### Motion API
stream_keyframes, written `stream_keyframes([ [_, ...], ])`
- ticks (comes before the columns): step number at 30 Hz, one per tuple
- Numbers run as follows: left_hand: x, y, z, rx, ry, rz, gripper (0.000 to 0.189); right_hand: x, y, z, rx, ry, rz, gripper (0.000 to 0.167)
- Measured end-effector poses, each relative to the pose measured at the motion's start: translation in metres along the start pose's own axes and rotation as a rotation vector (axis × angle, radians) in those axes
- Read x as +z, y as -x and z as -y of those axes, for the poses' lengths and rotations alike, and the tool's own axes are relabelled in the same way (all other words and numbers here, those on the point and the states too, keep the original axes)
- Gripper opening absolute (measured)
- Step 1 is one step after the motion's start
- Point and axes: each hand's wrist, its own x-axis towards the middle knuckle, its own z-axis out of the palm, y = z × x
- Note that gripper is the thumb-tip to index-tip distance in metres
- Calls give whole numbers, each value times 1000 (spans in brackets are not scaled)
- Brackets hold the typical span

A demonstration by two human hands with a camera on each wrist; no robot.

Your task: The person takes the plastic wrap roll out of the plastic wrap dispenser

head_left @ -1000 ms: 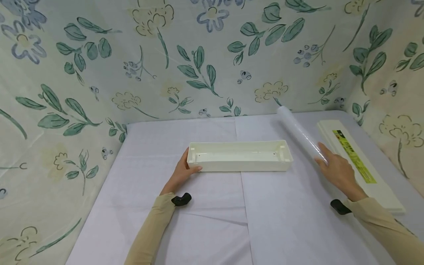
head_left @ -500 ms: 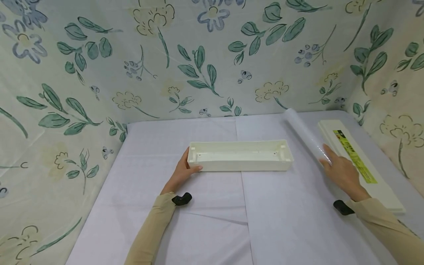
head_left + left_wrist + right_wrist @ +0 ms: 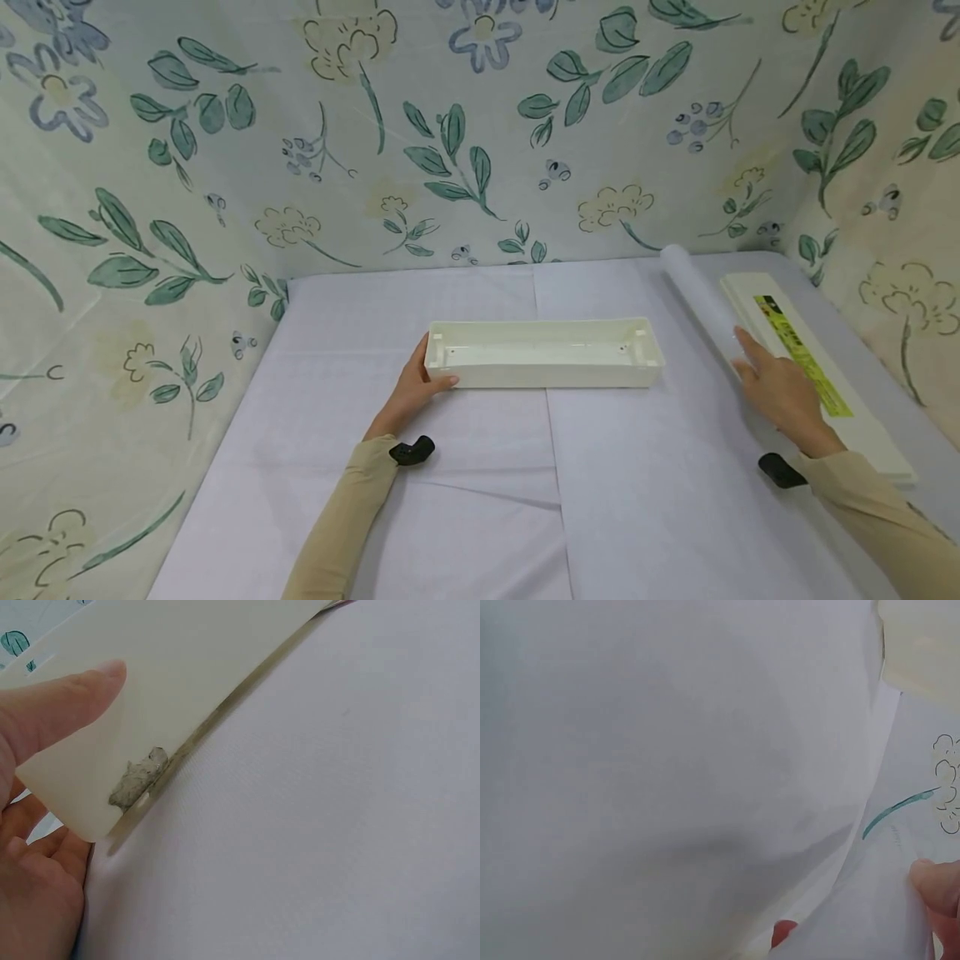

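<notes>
An off-white plastic cling film dispenser box (image 3: 555,377) lies lengthwise on the table, its trough bare inside. My left hand (image 3: 411,390) grips its left end, the thumb on the front wall and the fingers round the end. In the left wrist view a grey torn patch (image 3: 139,780) clings to the box wall near its lower edge. To the right, a whitish roll of cling film (image 3: 697,293) lies slanted on the table. My right hand (image 3: 783,402) holds its near end; thumb and a fingertip show on either side of the roll (image 3: 870,922) in the right wrist view.
A long white lid (image 3: 873,446) with a yellow-green label (image 3: 804,357) lies slanted at the far right, beside the roll. White cloth (image 3: 465,517) with a seam covers the table. Flower-patterned curtains (image 3: 450,225) stand at the back and both sides.
My right hand has shifted a little right with the roll, which has come down onto the table by the lid. The index finger now lies straighter. The left hand and box have stayed put.
</notes>
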Motion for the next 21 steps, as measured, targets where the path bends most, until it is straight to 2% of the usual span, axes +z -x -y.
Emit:
stream_keyframes([
  [3,1,4,-8,-2,-10,11,98,-1,1,0,11,-7,16,53],
  [6,1,3,-6,-1,5,7,98,-2,2,-2,28,-2,37,52],
  [15,0,-7,17,29,-31,-22,97,-2,2,-6,74,0,37,52],
  [17,-1,-7,16,29,-24,-22,97,-2,1,-6,79,11,34,52],
  [21,-1,-2,5,17,-7,-4,98,0,-1,-9,100,43,25,52],
])
